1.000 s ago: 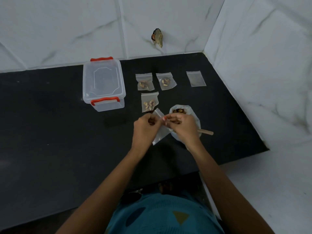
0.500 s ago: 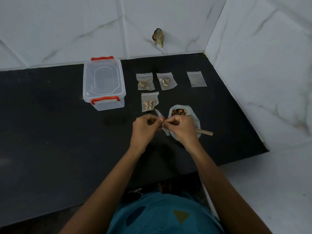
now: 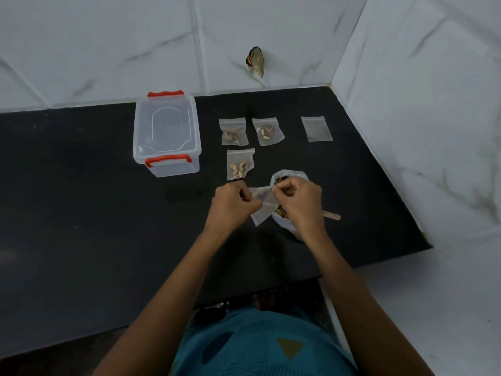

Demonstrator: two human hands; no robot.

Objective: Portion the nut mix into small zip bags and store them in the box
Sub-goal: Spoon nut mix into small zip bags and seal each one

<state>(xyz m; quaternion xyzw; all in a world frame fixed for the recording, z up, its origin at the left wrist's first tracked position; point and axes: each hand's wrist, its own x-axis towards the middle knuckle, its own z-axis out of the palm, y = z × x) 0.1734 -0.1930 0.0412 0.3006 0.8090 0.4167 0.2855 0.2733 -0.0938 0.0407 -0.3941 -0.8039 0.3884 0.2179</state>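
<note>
My left hand (image 3: 233, 206) and my right hand (image 3: 299, 198) both pinch the top edge of a small clear zip bag (image 3: 262, 206), held above the black counter. Under my right hand sits the open bag of nut mix (image 3: 287, 177), partly hidden. A wooden stick (image 3: 331, 215) pokes out to the right of it. Three filled zip bags lie beyond: one at the near left (image 3: 239, 164), one at the far left (image 3: 233, 131), one to the right of that (image 3: 267, 131). An empty zip bag (image 3: 316, 128) lies at the far right. The clear box (image 3: 166, 134) with red handles stands closed on the left.
The black counter (image 3: 81, 199) ends at white marble walls behind and to the right. A small dark object (image 3: 255, 61) hangs on the back wall. The counter's front edge runs just above my teal garment.
The small zip bag has swung from hanging edge-on between my fingers to spread flat again. Both hands stay close together, pinching its top.
</note>
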